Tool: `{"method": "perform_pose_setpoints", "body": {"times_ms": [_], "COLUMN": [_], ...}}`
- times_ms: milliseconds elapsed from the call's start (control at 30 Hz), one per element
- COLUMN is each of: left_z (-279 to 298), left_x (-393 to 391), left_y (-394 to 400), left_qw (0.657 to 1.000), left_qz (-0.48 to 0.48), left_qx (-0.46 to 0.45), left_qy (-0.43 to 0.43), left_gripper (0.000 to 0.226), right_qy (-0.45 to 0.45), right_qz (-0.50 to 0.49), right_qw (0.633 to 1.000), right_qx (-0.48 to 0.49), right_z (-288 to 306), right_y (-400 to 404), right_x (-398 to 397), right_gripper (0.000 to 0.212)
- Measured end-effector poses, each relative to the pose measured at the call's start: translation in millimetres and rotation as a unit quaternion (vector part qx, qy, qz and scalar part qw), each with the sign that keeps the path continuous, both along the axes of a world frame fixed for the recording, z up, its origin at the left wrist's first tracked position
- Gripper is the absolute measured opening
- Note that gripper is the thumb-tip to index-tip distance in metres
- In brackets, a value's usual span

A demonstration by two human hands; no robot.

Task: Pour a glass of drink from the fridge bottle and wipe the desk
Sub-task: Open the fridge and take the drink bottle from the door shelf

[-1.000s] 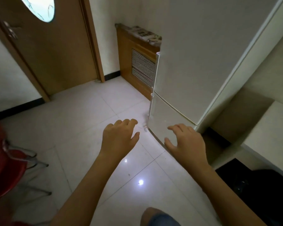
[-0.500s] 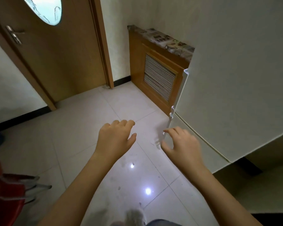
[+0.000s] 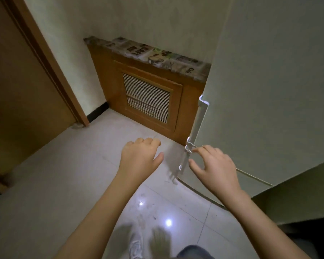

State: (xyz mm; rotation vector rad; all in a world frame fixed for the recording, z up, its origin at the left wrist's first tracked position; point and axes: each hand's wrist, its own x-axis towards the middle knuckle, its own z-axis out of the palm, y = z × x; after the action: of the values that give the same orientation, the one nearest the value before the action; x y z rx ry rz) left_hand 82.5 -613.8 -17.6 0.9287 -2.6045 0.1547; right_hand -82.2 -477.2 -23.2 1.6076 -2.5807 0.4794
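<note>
Pale floor tiles [image 3: 67,184] are gleaming under a person who is standing close to the fridge, a blurred shoe [image 3: 137,247] showing at the bottom of the view. Both arms are reaching forward. The left hand [image 3: 140,159] is hanging over the floor with fingers loosely bent, its grip released and holding nothing. The right hand [image 3: 216,165] is reaching toward the fridge [image 3: 269,90], fingertips [image 3: 196,150] just beside the white handle [image 3: 196,126] on the door edge, fingers spread and not yet closing on it. Beyond them a wooden cabinet [image 3: 148,98] with a slatted vent is sitting against the wall, and a brown door [image 3: 17,81] is standing to the left. The bottle is not showing; it is presumably inside the closed fridge. I judge this to be the opening step: the right hand needs to be hooking the handle and pulling the door outward.
</note>
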Motion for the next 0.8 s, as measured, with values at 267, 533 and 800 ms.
{"method": "perform_pose_setpoints", "body": {"times_ms": [267,533,800], "left_z": [15,9,29], "left_x": [-77,-153,-202], "left_y": [-87,-159,-230], "left_qw": [0.984,0.972,0.960], "left_qz": [-0.174,-0.232,-0.274], "left_qx": [-0.006,-0.009,-0.033], "left_qy": [0.024,0.025,0.050], "left_gripper": [0.022,0.026,0.033], "right_qy": [0.007,0.021,0.035], "right_qz": [-0.164,-0.223,-0.267], "right_qw": [0.986,0.974,0.962], "right_qx": [0.000,-0.022,-0.037], "right_z": [12,-1,-15], "right_y": [-50,-122,-194], "right_x": [-9,-64,-123], "right_gripper": [0.031,0.029,0.027]}}
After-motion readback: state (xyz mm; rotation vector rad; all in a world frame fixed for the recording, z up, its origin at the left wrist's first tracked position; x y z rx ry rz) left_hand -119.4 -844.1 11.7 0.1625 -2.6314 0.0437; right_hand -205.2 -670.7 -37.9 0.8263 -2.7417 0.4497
